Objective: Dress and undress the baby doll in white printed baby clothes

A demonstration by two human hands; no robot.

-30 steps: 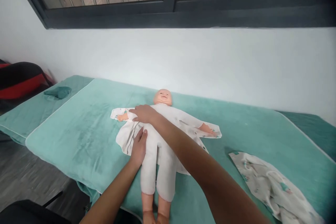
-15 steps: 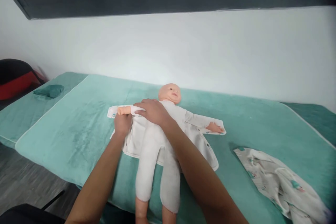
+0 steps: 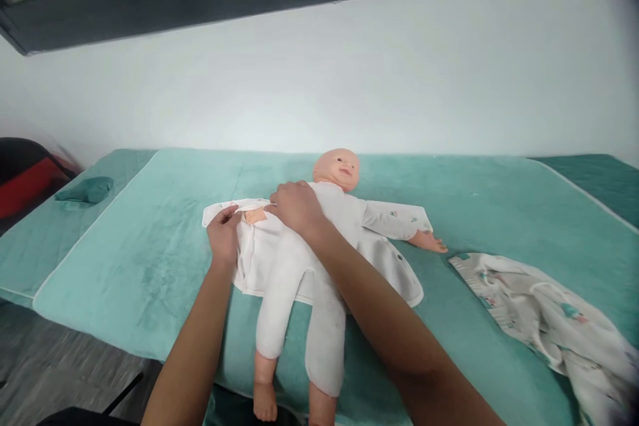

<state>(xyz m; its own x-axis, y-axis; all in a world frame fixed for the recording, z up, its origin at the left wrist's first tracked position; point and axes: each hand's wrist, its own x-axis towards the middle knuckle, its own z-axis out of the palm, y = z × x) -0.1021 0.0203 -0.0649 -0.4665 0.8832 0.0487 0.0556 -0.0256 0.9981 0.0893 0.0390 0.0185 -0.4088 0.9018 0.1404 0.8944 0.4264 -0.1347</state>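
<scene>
A baby doll (image 3: pixel 324 266) with a white cloth body lies on its back, head away from me. Spread open beneath it is a white baby shirt (image 3: pixel 407 285) with small prints on the sleeves. My left hand (image 3: pixel 223 236) pinches the shirt's sleeve on the left side, beside the doll's hand. Part of that doll arm (image 3: pixel 255 215) shows between my hands, at the sleeve. My right hand (image 3: pixel 298 208) is closed over the doll's upper arm near the shoulder; its fingertips are partly hidden. The doll's other arm points right, lying over the second sleeve (image 3: pixel 399 208).
A green padded bed (image 3: pixel 124 246) carries everything, with a white wall (image 3: pixel 319 86) behind it. To the right lies a crumpled printed garment (image 3: pixel 539 306). A small green cushion (image 3: pixel 86 190) and a black and red object (image 3: pixel 24 176) are at the left.
My left hand has moved from below the doll's hand to the sleeve edge. The doll's left-side hand, visible before, is now mostly covered by cloth. The view has tilted.
</scene>
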